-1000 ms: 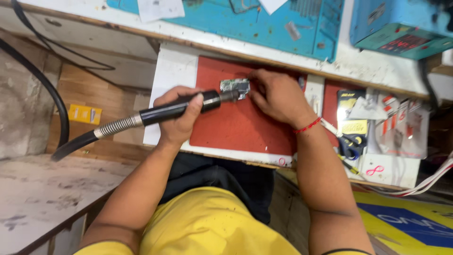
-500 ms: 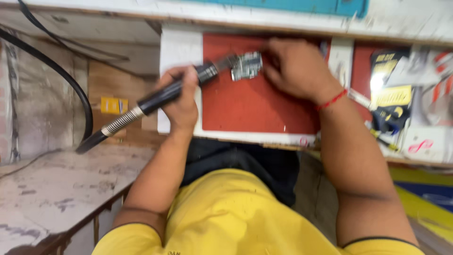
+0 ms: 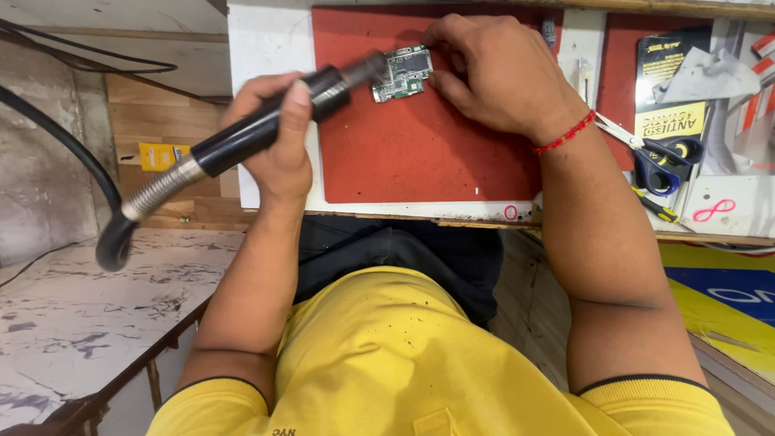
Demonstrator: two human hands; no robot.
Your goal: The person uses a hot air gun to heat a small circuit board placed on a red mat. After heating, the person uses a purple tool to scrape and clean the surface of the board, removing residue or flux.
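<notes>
Left hand [image 3: 278, 149] closed in a full grip around the black handpiece [image 3: 270, 125] of a hot-air tool; thumb on top, fingers wrapped beneath; the handpiece's long axis runs from lower left to upper right, its metal nozzle [image 3: 367, 71] blurred and pointing at the left edge of the small green circuit board [image 3: 404, 73]; whether nozzle and board touch cannot be told. Right hand [image 3: 492, 73] palm down, fingers curled and pressing on the board's right edge and upper corner, pinning it flat; a red thread band [image 3: 565, 133] circles the wrist. The board lies on the red work mat [image 3: 420, 153], near its upper edge, between the two hands; it lies up and to the right of the left hand and just left of the right, its longer side roughly across the view; the right hand is the nearer, being in contact. Behind the handpiece, a coiled metal strain relief [image 3: 161, 190] leads into a thick black hose [image 3: 73, 153] curving away to the left. To the right of the mat: blue-handled scissors [image 3: 658, 157]; a yellow-and-black packet [image 3: 670, 81]; a small yellow-handled screwdriver [image 3: 655, 207]. Below, a yellow shirt [image 3: 420, 363]; at lower left, a marbled grey table [image 3: 73, 315].
</notes>
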